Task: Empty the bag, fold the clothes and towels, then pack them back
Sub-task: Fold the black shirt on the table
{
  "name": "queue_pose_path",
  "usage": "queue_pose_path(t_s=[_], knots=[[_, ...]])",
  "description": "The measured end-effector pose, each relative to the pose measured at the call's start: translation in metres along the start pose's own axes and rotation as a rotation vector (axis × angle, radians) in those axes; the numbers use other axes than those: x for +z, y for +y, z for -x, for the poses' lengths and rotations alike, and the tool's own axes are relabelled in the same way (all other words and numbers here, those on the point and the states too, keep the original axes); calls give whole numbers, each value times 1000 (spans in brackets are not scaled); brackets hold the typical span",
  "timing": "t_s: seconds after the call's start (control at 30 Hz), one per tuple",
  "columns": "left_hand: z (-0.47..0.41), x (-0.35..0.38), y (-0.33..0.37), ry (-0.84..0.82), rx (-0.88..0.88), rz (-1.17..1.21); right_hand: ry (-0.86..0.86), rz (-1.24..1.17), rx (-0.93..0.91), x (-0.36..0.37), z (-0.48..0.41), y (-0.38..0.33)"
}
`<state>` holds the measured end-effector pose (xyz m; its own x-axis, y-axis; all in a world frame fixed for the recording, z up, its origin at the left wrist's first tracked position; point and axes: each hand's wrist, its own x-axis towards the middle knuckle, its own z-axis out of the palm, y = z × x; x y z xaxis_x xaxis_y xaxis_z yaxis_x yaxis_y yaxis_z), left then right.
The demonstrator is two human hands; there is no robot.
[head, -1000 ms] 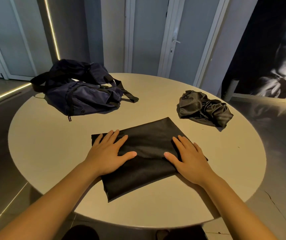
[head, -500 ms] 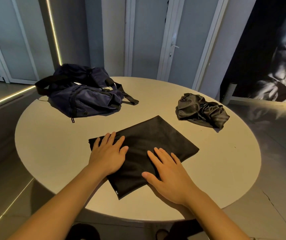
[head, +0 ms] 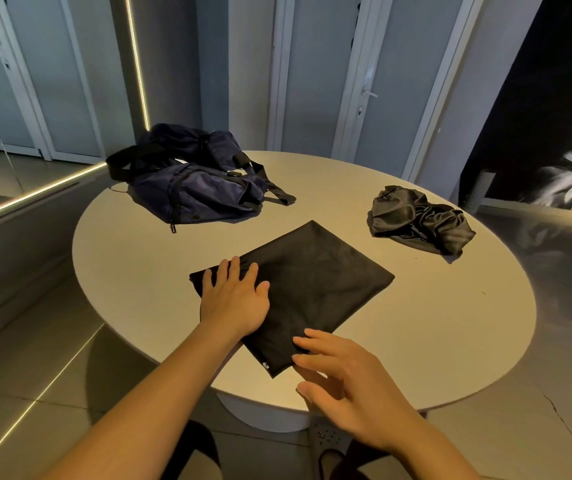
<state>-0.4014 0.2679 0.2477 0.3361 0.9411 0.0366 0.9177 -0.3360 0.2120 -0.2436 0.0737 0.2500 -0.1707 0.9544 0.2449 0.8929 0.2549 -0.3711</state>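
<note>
My left hand lies flat on the left corner of the folded black cloth, fingers straight and a little spread, and it hides the fabric under the palm. My right hand is at the cloth's near corner, fingers loose and apart, pinching nothing. Its fingertips reach the cloth's edge, but I cannot tell whether they touch it or hover just above. A small white mark by that near corner is too small to read. The cloth sits as a tilted square in the middle of the round table, towards the near edge. How many layers it has I cannot make out, since it is all one dark tone. The navy bag slumps at the table's far left edge, with a black strap hanging past the rim. Its opening faces away or is collapsed, so its inside is hidden from me. Near the far right edge, well apart from the cloth, lies a crumpled black satin garment, too bunched up to say what kind. Below the near rim a perforated shoe shows, partly behind my right wrist.
</note>
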Motion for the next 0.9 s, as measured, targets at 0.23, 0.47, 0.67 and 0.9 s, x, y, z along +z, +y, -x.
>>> queue_pose_path(t_s=[0.23,0.47,0.67,0.9], knots=[[14,-4,1,20,-30,9,126,126,-90,6,-12,-13],[20,-6,-4,23,-32,43,201,129,-179,20,-17,-14],[38,-28,-39,16,107,419,241,-339,92,13,-11,-11],[73,-37,-82,-52,324,528,460,-644,278,5,-16,-3]])
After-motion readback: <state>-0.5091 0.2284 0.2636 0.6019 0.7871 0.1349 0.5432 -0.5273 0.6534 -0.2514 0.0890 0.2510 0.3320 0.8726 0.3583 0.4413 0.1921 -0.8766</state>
